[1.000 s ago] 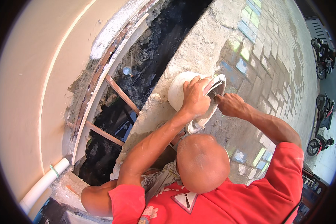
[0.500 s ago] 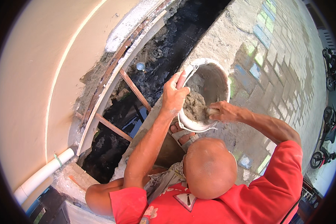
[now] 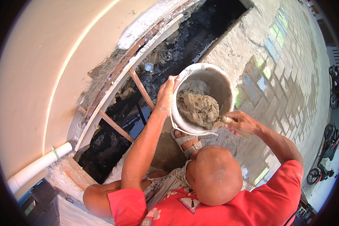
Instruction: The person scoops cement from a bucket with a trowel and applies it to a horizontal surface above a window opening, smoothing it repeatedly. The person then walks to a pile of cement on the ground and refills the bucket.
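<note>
A white bucket (image 3: 230, 88), its inside coated with grey cement, stands in front of me beside the open ditch. My left hand (image 3: 167, 95) grips its left rim. In my right hand (image 3: 242, 123), at the bucket's near right edge, is the pale handle of a trowel (image 3: 226, 119). A large lump of wet mortar (image 3: 201, 108) lies over the trowel's blade, hiding most of it, within the bucket's mouth. The bucket's thin white bail (image 3: 188, 132) hangs around the near side.
Left of the bucket runs a ditch (image 3: 194, 32) with dark water, crossed by wooden braces (image 3: 142, 89) fixed to a curved board (image 3: 118, 80) along the beige wall (image 3: 30, 75). A white pipe (image 3: 41, 165) lies lower left. Paving (image 3: 286, 83) and parked motorcycles (image 3: 324, 160) are to the right.
The mortar lump has come up higher and nearer the bucket's mouth on the trowel. My right hand has shifted right and slightly nearer; my left hand has slid slightly along the rim.
</note>
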Motion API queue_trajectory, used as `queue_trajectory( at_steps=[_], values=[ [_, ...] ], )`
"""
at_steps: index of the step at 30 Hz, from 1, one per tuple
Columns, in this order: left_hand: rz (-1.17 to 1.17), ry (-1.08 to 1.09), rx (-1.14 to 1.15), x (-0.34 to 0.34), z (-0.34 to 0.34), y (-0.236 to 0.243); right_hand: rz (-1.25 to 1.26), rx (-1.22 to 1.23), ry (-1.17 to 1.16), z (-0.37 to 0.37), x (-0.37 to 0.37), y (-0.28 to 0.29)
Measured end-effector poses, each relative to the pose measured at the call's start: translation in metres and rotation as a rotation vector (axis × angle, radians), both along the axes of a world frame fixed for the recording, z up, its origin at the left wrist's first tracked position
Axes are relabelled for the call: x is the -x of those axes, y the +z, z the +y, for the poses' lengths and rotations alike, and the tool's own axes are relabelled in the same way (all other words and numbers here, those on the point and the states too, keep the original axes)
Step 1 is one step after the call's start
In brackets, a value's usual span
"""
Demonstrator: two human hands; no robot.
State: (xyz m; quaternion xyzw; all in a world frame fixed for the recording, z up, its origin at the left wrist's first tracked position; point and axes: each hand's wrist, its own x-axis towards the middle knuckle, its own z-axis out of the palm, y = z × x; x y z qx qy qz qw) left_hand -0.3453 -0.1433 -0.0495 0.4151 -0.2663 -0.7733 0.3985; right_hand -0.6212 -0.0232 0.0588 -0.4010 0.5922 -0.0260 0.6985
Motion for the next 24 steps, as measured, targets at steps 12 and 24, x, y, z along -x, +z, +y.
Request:
queue_trajectory(
  at_steps=[12, 24],
  values=[
    [0.174, -0.025, 0.116, -0.007, 0.005, -0.02, 0.287, 0.137, 0.237, -0.047, -0.02, 0.106],
    [0.241, 0.131, 0.164, 0.016, 0.007, -0.035, 0.162, 0.207, 0.847, -0.204, -0.244, 0.121]
  ],
)
